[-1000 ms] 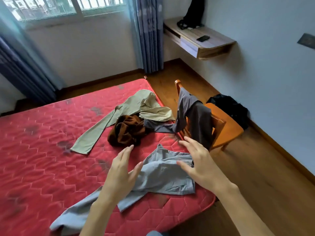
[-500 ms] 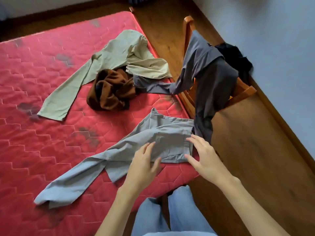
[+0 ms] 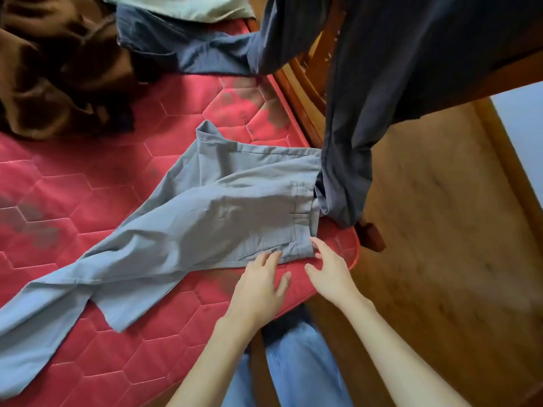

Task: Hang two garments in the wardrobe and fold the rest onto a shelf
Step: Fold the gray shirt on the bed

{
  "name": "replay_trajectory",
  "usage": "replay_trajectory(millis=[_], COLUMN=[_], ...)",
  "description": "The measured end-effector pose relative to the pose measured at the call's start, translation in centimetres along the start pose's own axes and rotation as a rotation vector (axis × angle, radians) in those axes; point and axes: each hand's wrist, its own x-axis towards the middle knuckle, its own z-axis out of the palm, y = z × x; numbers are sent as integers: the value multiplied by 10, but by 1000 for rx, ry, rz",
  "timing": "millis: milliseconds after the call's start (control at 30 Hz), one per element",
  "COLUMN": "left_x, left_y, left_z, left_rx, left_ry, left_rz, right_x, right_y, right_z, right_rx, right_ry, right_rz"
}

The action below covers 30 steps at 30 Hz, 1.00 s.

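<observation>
Where mattress [image 3: 176, 348] corner ends: left hand [image 3: 258, 286], right hand [image 3: 329, 274] at trousers [image 3: 211, 207] waistband.

Garments: 4.
- grey trousers [image 3: 205, 207] x1, waist edge touching the fingertips of both hands
- dark garment [image 3: 382, 83] x1, just past the right fingers, draped on the chair [image 3: 305, 95]
- brown garment [image 3: 58, 69] x1, well beyond the left fingers
- pale green garment [image 3: 188, 7] x1, farthest from the fingers, cut off by the top edge

Hands: 2, left hand [image 3: 258, 286] and right hand [image 3: 329, 271].
Chair: 1.
Mattress [image 3: 164, 348]: 1.
Jeans legs [image 3: 299, 362]: 2, behind the wrists.
</observation>
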Motion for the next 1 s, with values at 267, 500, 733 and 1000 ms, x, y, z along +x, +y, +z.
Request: replay_trajectory(millis=[267,500,733,1000], left_x=[50,17,-51,-158], left_y=[-8,9,41,100], left_z=[13,-20,-118,-227], left_rx=[49,12,-35,-147], left_ry=[-81,25,376,602], left_rz=[54,123,204,277], right_x=[58,13,-74,-128], right_y=[9,-53,-124,-154], right_z=[16,-29,-76,-109], right_rx=[361,522,602,437], right_ry=[4,-110,-214,26], right_rz=[247,-2,-232,-297])
